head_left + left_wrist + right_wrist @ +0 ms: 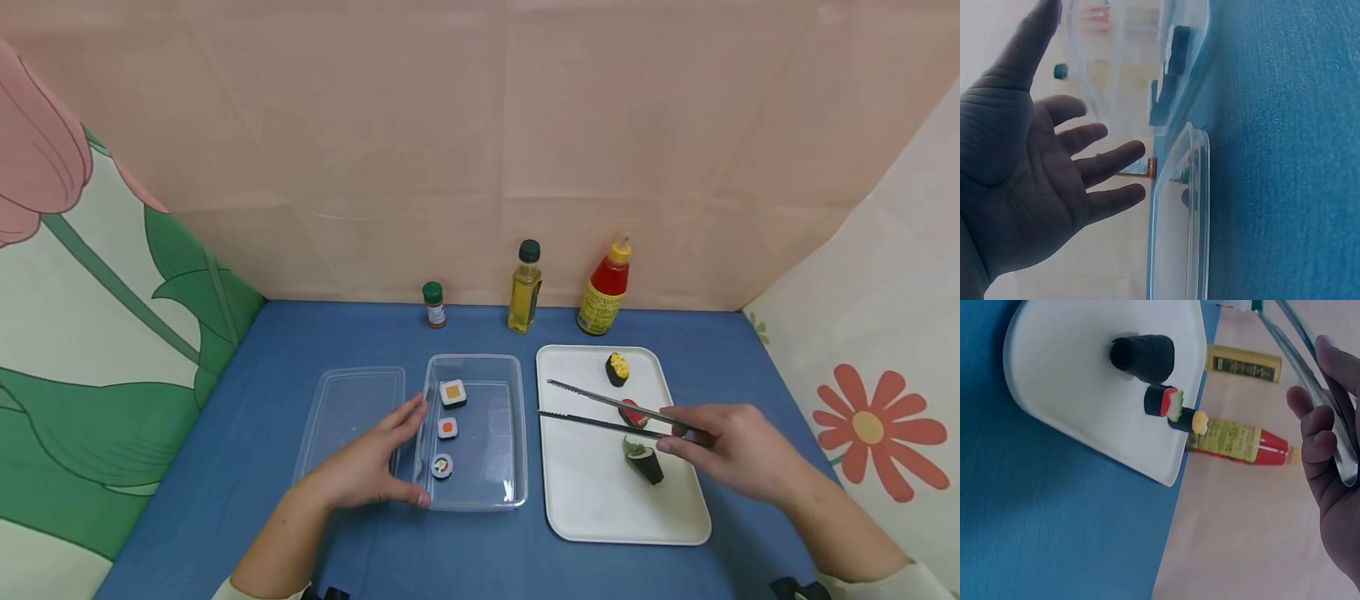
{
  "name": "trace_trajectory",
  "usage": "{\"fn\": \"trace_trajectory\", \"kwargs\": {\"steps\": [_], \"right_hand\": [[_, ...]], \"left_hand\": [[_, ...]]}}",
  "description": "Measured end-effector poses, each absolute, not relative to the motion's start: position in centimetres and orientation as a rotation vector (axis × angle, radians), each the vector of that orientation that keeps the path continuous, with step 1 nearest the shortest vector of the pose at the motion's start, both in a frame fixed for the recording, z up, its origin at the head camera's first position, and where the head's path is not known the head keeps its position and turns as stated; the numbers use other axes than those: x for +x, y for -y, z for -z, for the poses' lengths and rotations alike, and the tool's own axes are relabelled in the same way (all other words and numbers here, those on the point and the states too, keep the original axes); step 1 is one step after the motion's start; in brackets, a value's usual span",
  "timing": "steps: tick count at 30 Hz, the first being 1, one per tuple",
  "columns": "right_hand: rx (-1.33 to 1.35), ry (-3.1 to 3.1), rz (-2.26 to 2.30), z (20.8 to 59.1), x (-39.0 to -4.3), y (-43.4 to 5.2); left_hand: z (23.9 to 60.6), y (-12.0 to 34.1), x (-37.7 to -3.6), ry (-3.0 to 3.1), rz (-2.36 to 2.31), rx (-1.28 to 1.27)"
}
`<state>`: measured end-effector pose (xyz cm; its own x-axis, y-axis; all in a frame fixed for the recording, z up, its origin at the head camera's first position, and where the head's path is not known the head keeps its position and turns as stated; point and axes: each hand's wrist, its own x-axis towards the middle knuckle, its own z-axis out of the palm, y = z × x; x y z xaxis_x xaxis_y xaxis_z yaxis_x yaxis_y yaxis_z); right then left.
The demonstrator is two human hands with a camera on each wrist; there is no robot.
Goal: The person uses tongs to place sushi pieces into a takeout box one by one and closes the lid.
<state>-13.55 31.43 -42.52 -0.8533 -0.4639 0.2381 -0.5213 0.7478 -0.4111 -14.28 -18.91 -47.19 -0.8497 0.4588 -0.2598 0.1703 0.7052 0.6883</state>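
My right hand (723, 446) holds metal tongs (600, 423), their arms spread apart above the white tray (585, 508). On that tray sit a yellow-topped sushi piece (617, 369), a red-topped piece (632, 414) partly behind the tongs, and a dark cone-shaped hand roll (645, 463). My left hand (367, 467), fingers extended, is at the left wall of a clear plastic container (487, 450); whether it touches is unclear. Along the container's left side lie a square sushi piece with a yellow centre (453, 393), one with an orange centre (447, 427) and a round roll (442, 466).
A clear lid (348, 396) lies left of the container, partly behind the left hand. Along the back stand a small green-capped jar (434, 305), an oil bottle (525, 287) and a red sauce bottle (604, 287). Blue cloth (405, 558) covers the table.
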Motion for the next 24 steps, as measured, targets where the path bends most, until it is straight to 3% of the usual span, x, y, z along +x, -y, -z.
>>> {"fn": "trace_trajectory", "kwargs": {"steps": [24], "right_hand": [[0.630,2.780,-0.571,43.9,-13.4,-34.2]], "left_hand": [[47.1,18.8,-14.3,-2.506,-0.927,0.469]]}}
